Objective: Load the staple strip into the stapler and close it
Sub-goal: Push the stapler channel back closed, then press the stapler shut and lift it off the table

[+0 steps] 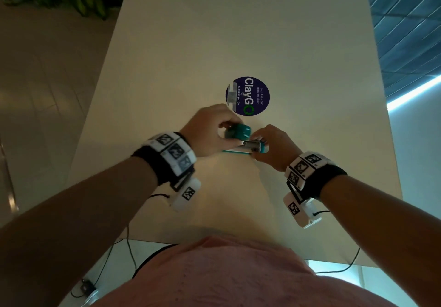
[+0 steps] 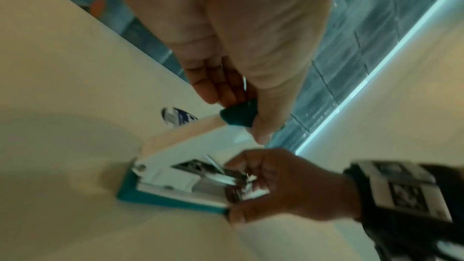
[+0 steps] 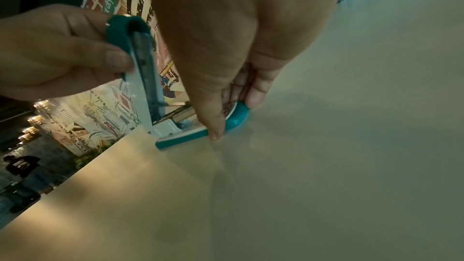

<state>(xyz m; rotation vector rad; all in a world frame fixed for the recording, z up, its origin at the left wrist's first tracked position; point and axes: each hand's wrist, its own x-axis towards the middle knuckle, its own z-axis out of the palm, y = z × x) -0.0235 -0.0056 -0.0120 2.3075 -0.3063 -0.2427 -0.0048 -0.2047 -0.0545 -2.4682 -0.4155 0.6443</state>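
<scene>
Stapler (image 1: pixel 242 143) open just below round sticker (image 1: pixel 247 96); left hand (image 1: pixel 210 131) grips raised lid, right hand (image 1: pixel 274 148) pinches base front; strip unseen, closing could jam on misseated staples

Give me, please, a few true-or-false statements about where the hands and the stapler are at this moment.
1. The stapler is swung open. True.
2. The left hand rests flat on the table. False: it holds the raised teal lid.
3. The right hand is at the stapler's base. True.
4. The stapler covers the round blue sticker. False: it lies nearer the person.
</scene>
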